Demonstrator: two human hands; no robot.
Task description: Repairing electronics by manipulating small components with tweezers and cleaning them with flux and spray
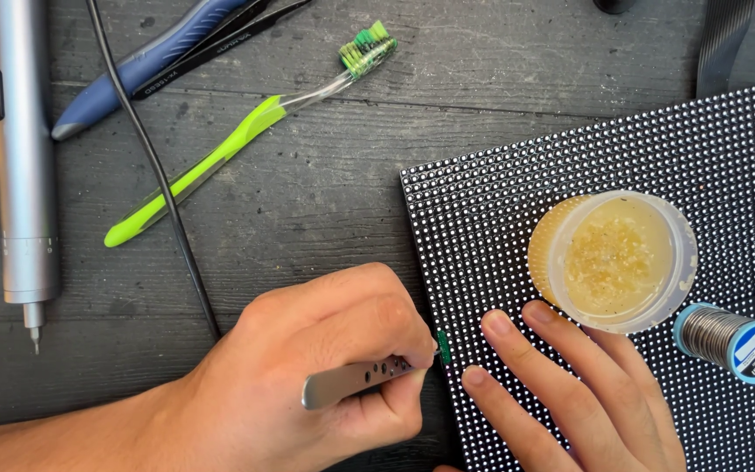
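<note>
Nearest the camera, the left hand (325, 367) pinches metal tweezers (356, 380) tightly, thumb and forefinger closed round the shaft near the tip; the tips meet a small green part (443, 347) right at the left edge of the black dotted panel (570, 175), probably gripped low for fine control. Beside it the right hand (570, 393) lies open and flat, fingers spread on the panel and holding nothing, apparently pressing it steady.

On the panel, just above those fingers, stands a round clear tub (619, 260) of yellowish paste, lidless and within easy reach; to its right lies a spool of grey solder wire (731, 341), its end cap carrying a round blue label with a white patch.

Further off on the dark wooden table (308, 192) lie a lime-green toothbrush (220, 162), a silver pen-shaped screwdriver (21, 157), a blue-handled tool (146, 61) and a black cable (159, 183).
</note>
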